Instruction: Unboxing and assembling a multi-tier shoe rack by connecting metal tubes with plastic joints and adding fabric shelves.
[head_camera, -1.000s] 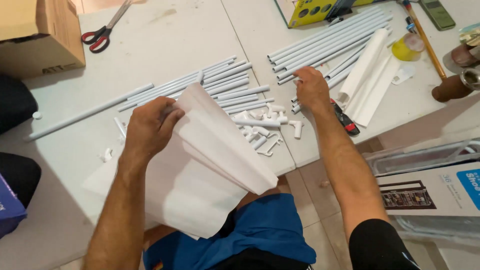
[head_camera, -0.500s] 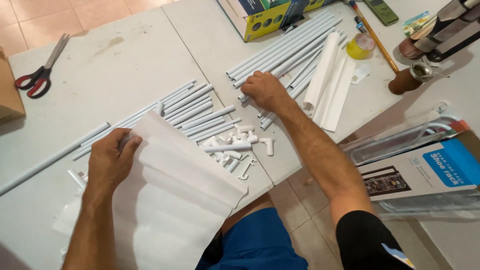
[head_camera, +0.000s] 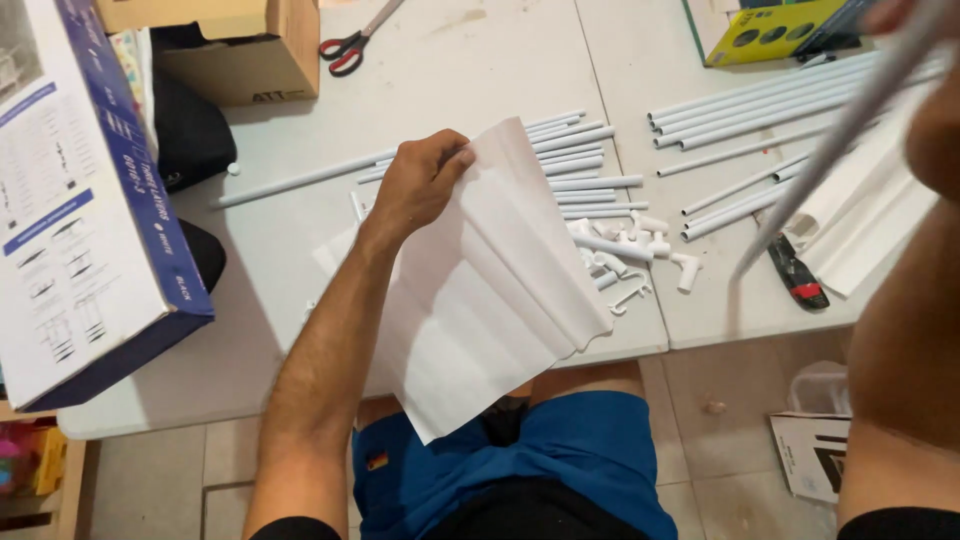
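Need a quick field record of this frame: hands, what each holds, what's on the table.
view: head camera, looking down at a white table
left hand: grips the top edge of a folded white paper sheet
right hand: raised close to the camera, blurred; holds a long white tube
table centre: short white tubes, small white connectors
table right: long white tubes, red-and-black tool
table left: printed box, cardboard box, red-handled scissors
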